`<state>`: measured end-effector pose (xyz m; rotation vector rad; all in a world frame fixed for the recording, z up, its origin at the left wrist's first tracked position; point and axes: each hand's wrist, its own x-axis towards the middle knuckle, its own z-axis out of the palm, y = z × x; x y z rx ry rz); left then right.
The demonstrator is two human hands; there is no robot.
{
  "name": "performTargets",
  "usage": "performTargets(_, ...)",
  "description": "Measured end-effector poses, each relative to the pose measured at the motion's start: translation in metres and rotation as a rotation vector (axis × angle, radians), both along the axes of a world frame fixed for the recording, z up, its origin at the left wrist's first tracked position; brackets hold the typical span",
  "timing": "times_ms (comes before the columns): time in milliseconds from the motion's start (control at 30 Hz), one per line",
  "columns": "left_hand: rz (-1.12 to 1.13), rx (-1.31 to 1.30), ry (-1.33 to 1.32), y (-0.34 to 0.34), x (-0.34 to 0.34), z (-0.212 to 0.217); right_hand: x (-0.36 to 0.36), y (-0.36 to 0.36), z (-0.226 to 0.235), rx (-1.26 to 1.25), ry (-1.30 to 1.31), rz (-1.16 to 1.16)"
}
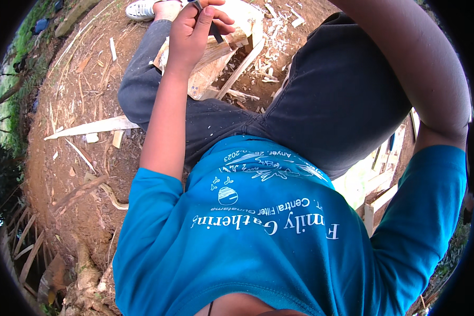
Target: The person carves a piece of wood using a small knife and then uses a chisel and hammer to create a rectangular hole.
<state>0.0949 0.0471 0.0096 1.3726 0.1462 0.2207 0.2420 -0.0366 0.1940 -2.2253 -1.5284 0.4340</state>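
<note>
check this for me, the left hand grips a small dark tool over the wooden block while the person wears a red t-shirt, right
Not quite: the t-shirt is blue, not red, as the head view shows. The rest stands: the left hand grips a small dark tool over the wooden block.

One hand shows, the left, fingers closed around one dark-handled tool just above one pale wooden block. The right forearm runs up past the block to the picture's top edge; its hand is out of view, so the count of hands seen stays at one. One white shoe lies up and left of the block. One long flat wooden slat lies on the ground well below and left of the block. One thinner strip leans against the block's right side. Wood chips scattered to the right of the block are too many and too small to count. One stack of boards sits far below and right of the block.
</note>
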Motion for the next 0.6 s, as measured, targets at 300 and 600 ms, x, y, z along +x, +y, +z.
performTargets(300,0.011,0.012,0.026,-0.0016,-0.0005,0.0031,0.0009,0.0019,-0.0026,0.019,-0.008,0.007)
performTargets(600,0.016,-0.005,0.023,-0.0059,-0.0005,0.0074,0.0033,0.0040,-0.0040,0.019,-0.052,0.030)
